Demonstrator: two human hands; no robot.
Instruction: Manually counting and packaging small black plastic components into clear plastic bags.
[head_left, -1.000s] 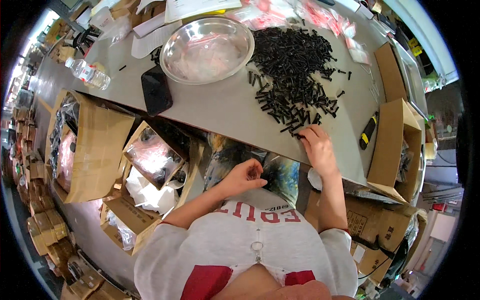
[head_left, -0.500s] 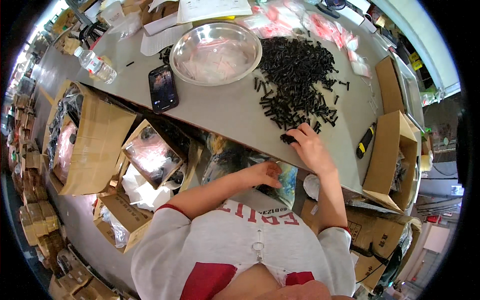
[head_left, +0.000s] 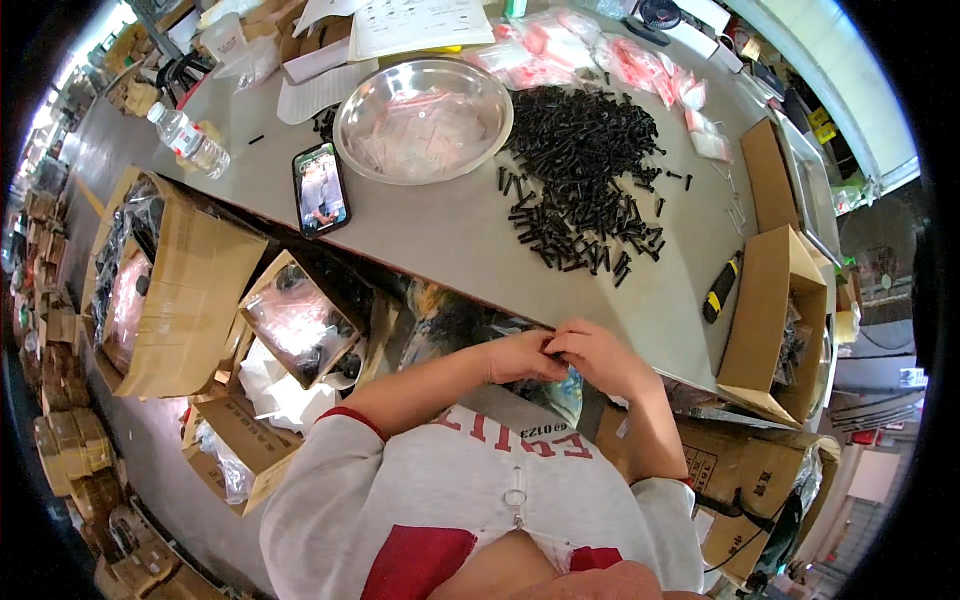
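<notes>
Two hands meet in my head view, low by the near edge of the counter (head_left: pixel 440 238). I see the left hand (head_left: pixel 527 357) half curled and the right hand (head_left: pixel 600 357) bent over its fingertips; something dark shows between them, but I cannot tell what they grip. Black screws (head_left: pixel 585 135) lie heaped on the counter beyond, just right of a metal bowl (head_left: pixel 372 85) holding clear bags (head_left: pixel 430 125).
</notes>
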